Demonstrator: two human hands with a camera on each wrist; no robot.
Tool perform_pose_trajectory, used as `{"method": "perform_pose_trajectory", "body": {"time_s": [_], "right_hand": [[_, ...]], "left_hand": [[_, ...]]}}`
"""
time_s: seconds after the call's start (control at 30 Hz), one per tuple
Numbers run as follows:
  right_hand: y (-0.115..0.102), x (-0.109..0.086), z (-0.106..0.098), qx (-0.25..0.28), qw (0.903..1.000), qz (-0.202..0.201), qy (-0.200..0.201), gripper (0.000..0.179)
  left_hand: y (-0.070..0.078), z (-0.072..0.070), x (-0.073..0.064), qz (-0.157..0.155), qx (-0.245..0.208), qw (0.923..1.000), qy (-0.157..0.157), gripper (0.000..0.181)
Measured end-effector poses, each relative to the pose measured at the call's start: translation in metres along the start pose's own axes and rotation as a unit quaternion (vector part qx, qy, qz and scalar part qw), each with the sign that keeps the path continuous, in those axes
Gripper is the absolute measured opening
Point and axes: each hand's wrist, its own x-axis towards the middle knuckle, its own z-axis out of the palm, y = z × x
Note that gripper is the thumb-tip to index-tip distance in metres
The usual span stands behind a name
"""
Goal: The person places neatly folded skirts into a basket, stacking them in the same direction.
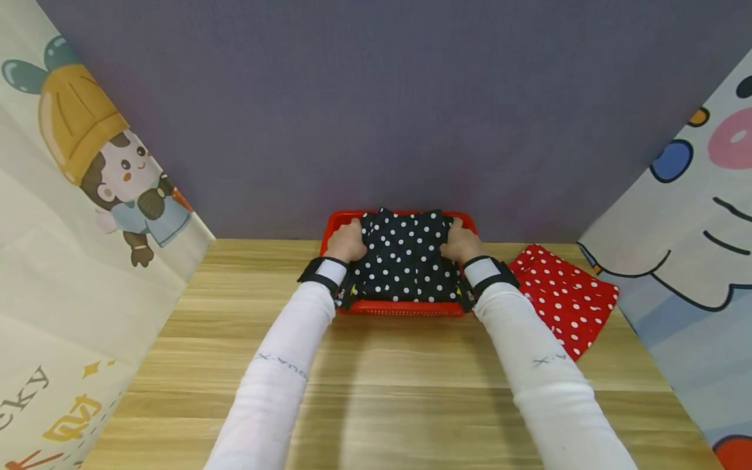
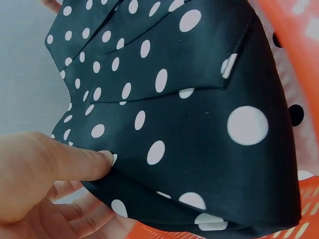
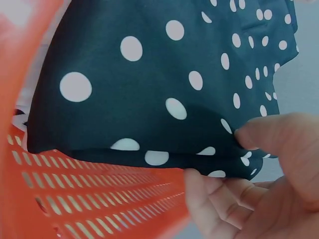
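Note:
A folded black cloth with white polka dots (image 1: pixel 405 258) lies over the red plastic basket (image 1: pixel 405 308), inside its rim in the head view. My left hand (image 1: pixel 346 243) pinches the cloth's left edge, thumb on top and fingers underneath, as the left wrist view shows. At the opposite edge my right hand (image 1: pixel 462 243) grips it the same way, with the thumb (image 3: pixel 259 132) pressing from above. Slotted basket walls show below the cloth in both wrist views. Under it, a strip of white fabric with black dots (image 2: pixel 306 144) peeks out beside the basket wall.
To the right of the basket, a red cloth with white polka dots (image 1: pixel 566 297) lies on the wooden table (image 1: pixel 399 391), partly behind the right sleeve. A grey panel (image 1: pixel 399 117) rises behind the basket. Cartoon-printed sheets (image 1: pixel 70 274) flank the table on both sides.

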Motion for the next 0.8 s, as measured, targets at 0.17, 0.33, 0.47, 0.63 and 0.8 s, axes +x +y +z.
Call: {"method": "perform_pose_trajectory", "body": {"time_s": [0.17, 0.33, 0.47, 0.63, 0.8], "right_hand": [[0.003, 0.004, 0.004, -0.013, 0.9993, 0.002, -0.036, 0.075], [0.003, 0.008, 0.003, -0.031, 0.9981, -0.003, -0.054, 0.077], [0.000, 0.010, 0.002, -0.036, 0.9976, 0.005, -0.058, 0.075], [-0.004, 0.010, 0.002, -0.040, 0.9963, 0.011, -0.075, 0.072], [-0.006, 0.009, 0.002, -0.037, 0.9950, 0.010, -0.092, 0.073]], "left_hand": [[0.000, 0.005, 0.002, -0.010, 0.006, 0.9997, -0.020, 0.056], [0.002, 0.006, 0.006, -0.015, 0.015, 0.9994, -0.029, 0.059], [0.003, 0.008, 0.008, -0.018, 0.019, 0.9990, -0.036, 0.055], [0.000, 0.013, 0.011, -0.024, 0.027, 0.9981, -0.050, 0.052], [-0.002, 0.017, 0.014, -0.026, 0.026, 0.9979, -0.054, 0.050]]}}
